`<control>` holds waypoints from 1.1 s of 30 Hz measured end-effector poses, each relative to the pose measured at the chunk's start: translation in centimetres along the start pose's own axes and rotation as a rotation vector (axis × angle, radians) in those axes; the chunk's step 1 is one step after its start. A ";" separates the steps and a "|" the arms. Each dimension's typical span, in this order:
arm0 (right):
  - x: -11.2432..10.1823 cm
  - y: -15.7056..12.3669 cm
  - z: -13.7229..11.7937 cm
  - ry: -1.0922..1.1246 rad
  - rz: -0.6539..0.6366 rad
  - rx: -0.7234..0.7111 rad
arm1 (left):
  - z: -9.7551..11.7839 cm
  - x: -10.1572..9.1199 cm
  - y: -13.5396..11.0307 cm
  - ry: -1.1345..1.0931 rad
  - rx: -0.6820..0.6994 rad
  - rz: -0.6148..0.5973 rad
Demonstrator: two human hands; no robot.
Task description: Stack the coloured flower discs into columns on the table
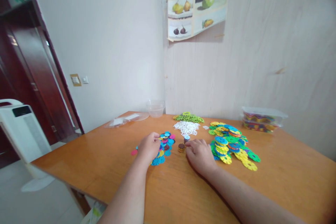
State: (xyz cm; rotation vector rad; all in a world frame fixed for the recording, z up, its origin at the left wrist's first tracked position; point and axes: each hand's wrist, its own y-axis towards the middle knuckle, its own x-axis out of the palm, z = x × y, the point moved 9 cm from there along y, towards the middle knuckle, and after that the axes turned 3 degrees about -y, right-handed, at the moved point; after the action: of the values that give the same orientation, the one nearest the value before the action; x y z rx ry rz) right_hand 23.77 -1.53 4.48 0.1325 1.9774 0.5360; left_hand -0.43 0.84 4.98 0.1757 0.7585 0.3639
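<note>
My left hand [148, 147] rests curled on a small heap of blue, pink and yellow plastic flower discs [165, 144] on the wooden table [110, 154]; what its fingers hold is hidden. My right hand [200, 154] lies knuckles up, fingers closed, beside two short stacks of discs: a brown and yellow stack [181, 147] and a blue-topped stack [187, 138]. Its fingertips touch or nearly touch these stacks. A larger spread of yellow, green, blue and orange discs [232, 145] lies just right of that hand.
White pieces [187, 127] and green pieces [189, 117] lie farther back. A clear bowl [155, 108] and clear lids [126, 119] sit at the back left, a lidded box of coloured discs [262, 119] at the back right. A white appliance [21, 129] stands left of the table.
</note>
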 end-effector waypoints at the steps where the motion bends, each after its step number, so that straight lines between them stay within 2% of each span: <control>1: 0.0 0.0 0.0 0.002 0.001 0.000 | -0.1 0.1 -0.1 0.108 0.011 -0.014; 4: 0.0 0.0 -0.1 0.009 0.002 -0.002 | 0.1 0.3 -0.4 0.368 0.039 -0.039; 6: 0.0 0.0 -0.1 0.015 0.002 -0.004 | 0.3 0.3 -0.6 0.456 0.047 -0.053; 13: -0.1 0.0 -0.1 0.014 0.017 0.004 | 0.5 0.1 -0.6 0.446 0.048 -0.030; 16: -0.1 0.0 0.0 0.016 0.030 0.005 | 0.2 0.1 -0.5 0.320 0.033 -0.013; 20: -0.4 -0.1 -0.3 0.010 0.061 -0.009 | 0.1 0.8 -0.7 -0.062 -0.024 -0.038; 25: -1.7 -0.6 -2.2 0.024 0.127 -0.113 | 2.0 2.5 -1.8 -0.561 -0.052 -0.229; 28: -2.0 -1.1 -3.5 0.055 0.117 -0.185 | 3.2 3.3 -2.4 -0.670 -0.051 -0.317; 33: -2.0 -1.4 -4.5 0.080 0.108 -0.246 | 3.9 4.7 -3.2 -0.706 -0.036 -0.427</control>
State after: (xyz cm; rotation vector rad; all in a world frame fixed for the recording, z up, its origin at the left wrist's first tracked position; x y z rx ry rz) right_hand 20.99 -4.83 7.18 0.0657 1.9717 0.8615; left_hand 6.27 -0.38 3.83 0.0927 0.0792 -0.0997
